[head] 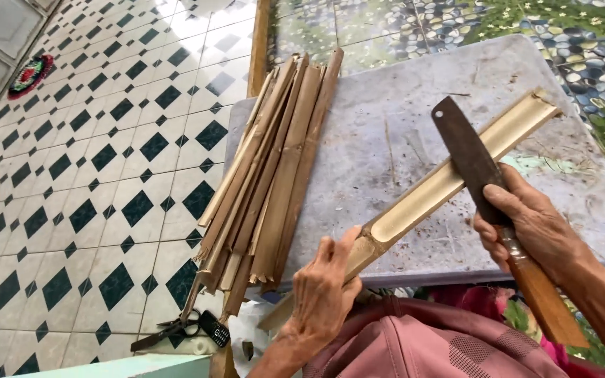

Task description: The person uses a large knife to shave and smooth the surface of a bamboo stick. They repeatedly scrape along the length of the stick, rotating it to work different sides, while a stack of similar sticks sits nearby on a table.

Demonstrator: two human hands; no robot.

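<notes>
My left hand [323, 290] grips the near end of a long split bamboo half [449, 178], hollow side up, lying slantwise across a grey stone slab [386, 133]. My right hand [526, 224] is closed around the wooden handle of a dark rusty cleaver [467, 157]. Its blade rests over the bamboo's middle, pointing away from me. A pile of split bamboo strips [274, 175] lies on the slab's left edge, beside my left hand.
Left of the slab is a white floor with dark diamond tiles [92, 175]. Scissors and a small dark object [190, 327] lie on the floor near the strips' ends. Pebble-patterned paving [575, 42] lies beyond the slab. Pink cloth [421, 343] covers my lap.
</notes>
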